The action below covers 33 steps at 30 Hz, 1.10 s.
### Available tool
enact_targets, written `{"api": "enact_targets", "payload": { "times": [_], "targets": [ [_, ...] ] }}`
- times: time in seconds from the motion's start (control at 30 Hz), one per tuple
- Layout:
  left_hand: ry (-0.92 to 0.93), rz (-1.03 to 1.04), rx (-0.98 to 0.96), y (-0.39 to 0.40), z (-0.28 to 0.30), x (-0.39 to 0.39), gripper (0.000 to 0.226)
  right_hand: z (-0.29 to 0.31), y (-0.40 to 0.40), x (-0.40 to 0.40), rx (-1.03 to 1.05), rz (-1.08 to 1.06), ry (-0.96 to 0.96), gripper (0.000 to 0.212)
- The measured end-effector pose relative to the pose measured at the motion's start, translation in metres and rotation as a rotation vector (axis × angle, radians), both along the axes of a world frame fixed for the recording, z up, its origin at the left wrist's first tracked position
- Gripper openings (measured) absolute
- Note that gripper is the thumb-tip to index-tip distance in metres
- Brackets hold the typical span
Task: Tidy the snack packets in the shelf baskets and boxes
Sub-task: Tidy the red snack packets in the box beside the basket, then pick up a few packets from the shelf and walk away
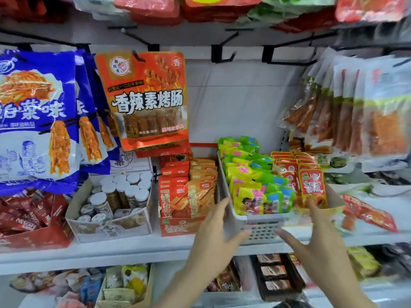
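The white slotted basket (262,232) sits at the centre right of the frame on the white shelf (133,250), and my two hands flank its near end. Its long axis runs away from me, from the perforated front wall toward the back panel, leaning a little to the upper left of the picture. My left hand (213,236) is at the basket's near left corner, fingers straight and lying along the side wall, thumb reaching toward the front; it looks to touch the plastic, but the blur there stops me being sure. My right hand (315,236) is spread loose at the near right corner, fingertips up by the front red packet (312,187), thumb pointing at the slotted front; it clasps nothing, and I cannot tell whether it touches the rim.

Inside, the yellow and green packets (251,181) stand in rows on the left, and the red packets fill the right row. Both hands are about equally near, one per side, so I judge the coming move is a two-handed squeeze or shift along that long axis, squaring the basket beside the red carton of orange packets (184,205) just left of it. A loose red packet (369,214) lies on the shelf to the right.
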<state>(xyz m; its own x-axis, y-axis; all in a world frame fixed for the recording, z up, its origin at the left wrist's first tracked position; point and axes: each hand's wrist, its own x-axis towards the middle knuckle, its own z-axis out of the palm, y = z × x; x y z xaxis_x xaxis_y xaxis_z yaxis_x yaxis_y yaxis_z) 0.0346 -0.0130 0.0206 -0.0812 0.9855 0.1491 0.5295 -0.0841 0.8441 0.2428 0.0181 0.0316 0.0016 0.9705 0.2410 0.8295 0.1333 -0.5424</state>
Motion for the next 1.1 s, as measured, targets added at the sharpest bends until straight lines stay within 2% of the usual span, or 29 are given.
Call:
{"api": "enact_targets", "payload": {
  "times": [0.03, 0.1, 0.13, 0.2, 0.27, 0.33, 0.47, 0.63, 0.77, 0.83, 0.9, 1.0, 1.1],
  "targets": [
    [-0.051, 0.010, -0.025, 0.003, -0.002, 0.007, 0.079, -0.004, 0.005, 0.000, -0.064, 0.029, 0.038, 0.069],
    [-0.119, 0.028, -0.064, 0.009, -0.006, 0.016, 0.069, -0.012, 0.011, -0.004, -0.042, 0.086, 0.125, 0.040],
    [-0.129, 0.046, -0.062, 0.011, -0.008, 0.018, 0.059, -0.013, 0.015, -0.008, -0.021, 0.085, 0.153, 0.038],
    [-0.102, 0.100, -0.009, 0.016, -0.009, 0.016, 0.043, -0.013, 0.021, -0.013, -0.010, 0.106, 0.191, 0.046],
    [-0.056, 0.134, 0.034, 0.023, -0.012, 0.009, 0.038, -0.012, 0.026, -0.016, -0.028, 0.157, 0.236, 0.057],
    [-0.050, 0.138, 0.033, 0.029, -0.011, 0.003, 0.027, -0.013, 0.030, -0.020, -0.020, 0.198, 0.261, 0.054],
    [-0.061, 0.111, 0.025, 0.033, -0.008, -0.002, 0.035, -0.012, 0.036, -0.028, -0.015, 0.173, 0.261, 0.053],
    [0.007, 0.144, 0.021, 0.041, -0.008, -0.006, 0.025, -0.014, 0.039, -0.031, -0.065, 0.151, 0.267, 0.046],
    [0.035, 0.168, -0.057, 0.029, 0.012, 0.005, 0.036, -0.003, 0.034, -0.028, -0.195, 0.184, 0.176, 0.063],
    [0.049, 0.240, -0.010, 0.014, 0.029, 0.018, 0.044, 0.009, 0.022, -0.015, -0.230, 0.234, 0.146, 0.065],
    [0.051, 0.269, 0.060, 0.001, 0.045, 0.034, 0.043, 0.019, 0.006, 0.007, -0.208, 0.248, 0.128, 0.059],
    [0.067, 0.104, -0.004, -0.010, 0.064, 0.067, 0.030, 0.031, -0.013, 0.053, -0.189, 0.157, 0.150, 0.049],
    [0.112, -0.049, -0.085, -0.007, 0.067, 0.106, 0.029, 0.034, -0.011, 0.106, -0.184, 0.072, 0.112, 0.041]
  ]
}}
